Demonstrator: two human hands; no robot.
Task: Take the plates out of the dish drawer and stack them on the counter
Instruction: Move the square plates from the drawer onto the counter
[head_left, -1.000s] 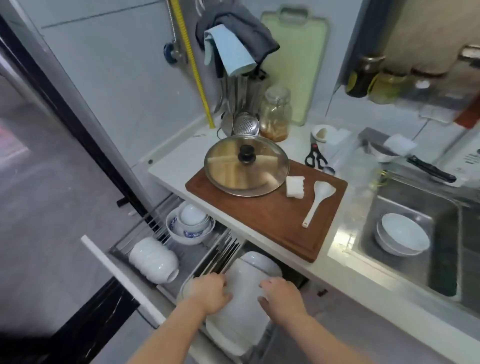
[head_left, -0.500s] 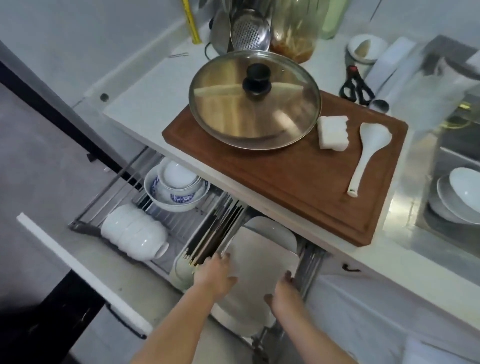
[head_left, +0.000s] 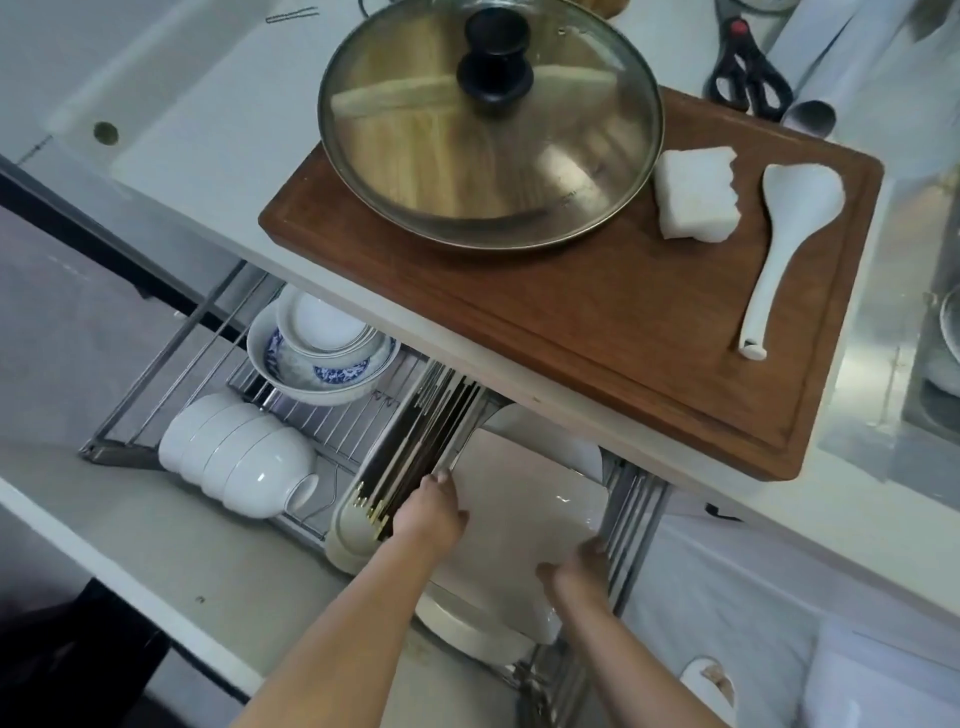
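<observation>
A pull-out wire dish drawer (head_left: 135, 452) stands open under the white counter (head_left: 208, 130). At its right end lies a stack of white plates; the top one is a square plate (head_left: 524, 519). A round plate (head_left: 550, 441) sits behind it and another round rim (head_left: 462, 629) shows below. My left hand (head_left: 431, 512) grips the square plate's left edge. My right hand (head_left: 579, 569) holds its lower right corner. Both forearms reach in from the bottom of the view.
Chopsticks in a beige tray (head_left: 415, 452) lie just left of the plates. Stacked white bowls (head_left: 239, 462) and a blue-patterned bowl (head_left: 317, 364) fill the drawer's left. On the counter a brown cutting board (head_left: 597, 322) carries a glass pot lid (head_left: 488, 119), a sponge (head_left: 696, 195) and a white rice paddle (head_left: 779, 249).
The camera has tilted down and closer over the drawer. My hands have spread to the square plate's opposite edges, the right hand sliding toward its lower right corner.
</observation>
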